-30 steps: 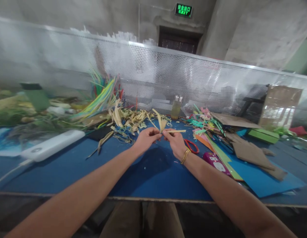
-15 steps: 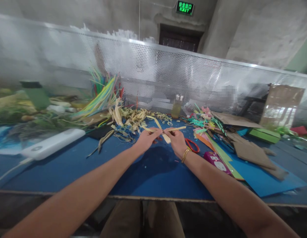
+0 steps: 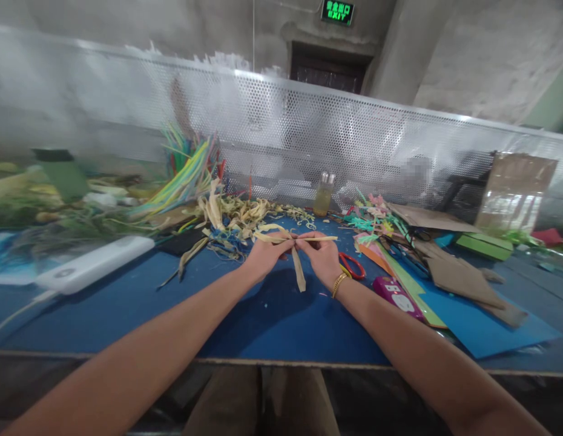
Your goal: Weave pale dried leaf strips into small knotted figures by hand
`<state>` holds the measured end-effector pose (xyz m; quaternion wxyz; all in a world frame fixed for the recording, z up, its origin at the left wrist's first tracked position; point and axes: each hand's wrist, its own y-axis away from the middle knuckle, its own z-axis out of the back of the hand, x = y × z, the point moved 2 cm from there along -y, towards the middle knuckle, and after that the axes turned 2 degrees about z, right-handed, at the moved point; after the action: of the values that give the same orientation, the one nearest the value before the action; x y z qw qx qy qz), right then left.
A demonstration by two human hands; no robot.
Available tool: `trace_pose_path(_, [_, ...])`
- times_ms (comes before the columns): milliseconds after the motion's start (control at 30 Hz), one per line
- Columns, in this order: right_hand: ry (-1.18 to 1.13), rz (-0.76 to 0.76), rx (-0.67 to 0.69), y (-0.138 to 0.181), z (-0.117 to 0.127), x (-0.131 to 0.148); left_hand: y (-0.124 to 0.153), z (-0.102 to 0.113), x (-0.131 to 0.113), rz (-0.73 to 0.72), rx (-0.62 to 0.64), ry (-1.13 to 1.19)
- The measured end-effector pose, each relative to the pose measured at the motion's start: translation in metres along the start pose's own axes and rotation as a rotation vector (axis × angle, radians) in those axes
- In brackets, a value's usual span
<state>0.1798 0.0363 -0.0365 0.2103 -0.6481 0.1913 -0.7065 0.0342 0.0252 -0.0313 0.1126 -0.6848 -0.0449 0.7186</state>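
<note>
Both my hands meet over the middle of the blue table (image 3: 272,321). My left hand (image 3: 264,255) pinches a pale yellow straw strip (image 3: 298,275), whose loop curls up to the left and whose loose end hangs down between the hands. My right hand (image 3: 321,257), with a gold bracelet at the wrist, is closed on a thin straight strip (image 3: 324,238) that points right. The two strips cross where the fingertips touch.
A pile of straw strips (image 3: 238,215) and coloured sticks (image 3: 190,172) lies behind the hands. Red-handled scissors (image 3: 352,265), a pink box (image 3: 396,297), coloured paper and cardboard (image 3: 458,272) lie right. A white power strip (image 3: 93,263) lies left. A glass bottle (image 3: 324,195) stands by the perforated metal screen (image 3: 354,145).
The straw's loose end, which stood up above the hands a second ago, has swung down and now hangs below them. A loop has formed at the left. Both hands stayed in place.
</note>
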Motion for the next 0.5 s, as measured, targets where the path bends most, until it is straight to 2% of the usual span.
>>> trace_pose_path(100, [0.108, 0.095, 0.029, 0.0, 0.001, 0.003, -0.001, 0.001, 0.0, -0.021, 0.004, -0.023])
trace_pose_path(267, [0.319, 0.246, 0.004, 0.004, 0.002, 0.01, -0.002, 0.001, -0.001, -0.082, -0.019, -0.087])
trace_pose_path(500, [0.381, 0.356, 0.023, 0.007, -0.003, 0.02, -0.007, 0.004, -0.002, -0.161, -0.082, -0.26])
